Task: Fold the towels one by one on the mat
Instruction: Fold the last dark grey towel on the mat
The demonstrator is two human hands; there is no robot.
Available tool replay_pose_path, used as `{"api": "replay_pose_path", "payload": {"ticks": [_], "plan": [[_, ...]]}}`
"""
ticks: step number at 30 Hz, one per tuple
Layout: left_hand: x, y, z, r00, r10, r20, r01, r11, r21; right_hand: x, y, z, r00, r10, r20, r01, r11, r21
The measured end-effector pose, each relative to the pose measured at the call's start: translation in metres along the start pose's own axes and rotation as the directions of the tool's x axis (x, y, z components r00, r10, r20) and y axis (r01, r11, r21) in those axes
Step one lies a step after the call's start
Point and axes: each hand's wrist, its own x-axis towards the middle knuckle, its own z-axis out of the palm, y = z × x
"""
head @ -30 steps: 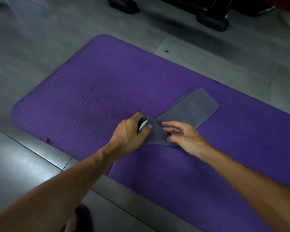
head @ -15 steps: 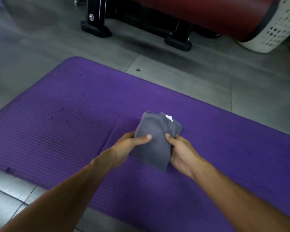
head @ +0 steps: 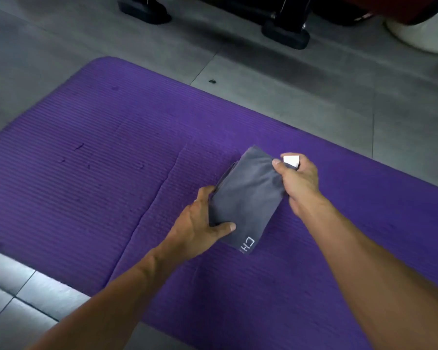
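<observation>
While both forearms reach in from the near edge, the left hand (head: 200,223) grips the near left side of the grey towel (head: 245,198), thumb lying on top and fingers curled under the edge, and the right hand (head: 299,183) pinches the far right corner, where a white tag (head: 291,160) sticks up between thumb and fingers. That towel is folded into a compact rectangle with stitched letters at its near corner, and it sits over the middle of the purple mat (head: 111,160), though whether it rests on the mat or is held just above it I cannot tell. By my reading this towel's folding is nearly finished, and the next move calls for squaring the edges, laying the bundle flat and letting go before reaching for another towel. Beyond the mat lie grey floor tiles (head: 314,97), dark equipment feet (head: 283,34) and a white basket (head: 420,34). Half a second earlier both hands held the near end with the tag at the far corner, free; a second ago the towel lay as a long strip.
</observation>
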Motion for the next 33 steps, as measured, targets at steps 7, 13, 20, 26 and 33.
{"api": "replay_pose_path", "payload": {"ticks": [7,13,20,26,33], "plan": [[-0.004,0.0,0.01,0.822,0.568,0.042,-0.51,0.7,0.5,0.013,0.02,0.011,0.969,-0.239,0.068,0.241,0.838,-0.49],[-0.004,-0.024,0.025,0.831,0.505,0.232,-0.551,0.692,0.466,-0.002,0.022,0.007,0.439,-0.687,0.578,0.834,0.074,-0.546],[-0.015,-0.029,0.033,0.882,0.425,0.203,-0.466,0.725,0.507,0.059,0.034,-0.021,0.518,-0.138,0.844,0.82,-0.2,-0.536],[-0.014,-0.032,0.037,0.876,0.444,0.186,-0.469,0.697,0.542,-0.003,0.047,-0.008,0.305,-0.414,0.858,0.907,-0.148,-0.394],[-0.014,-0.03,0.038,0.892,0.41,0.19,-0.444,0.716,0.538,0.058,0.044,-0.048,0.552,-0.186,0.813,0.779,-0.23,-0.583]]}}
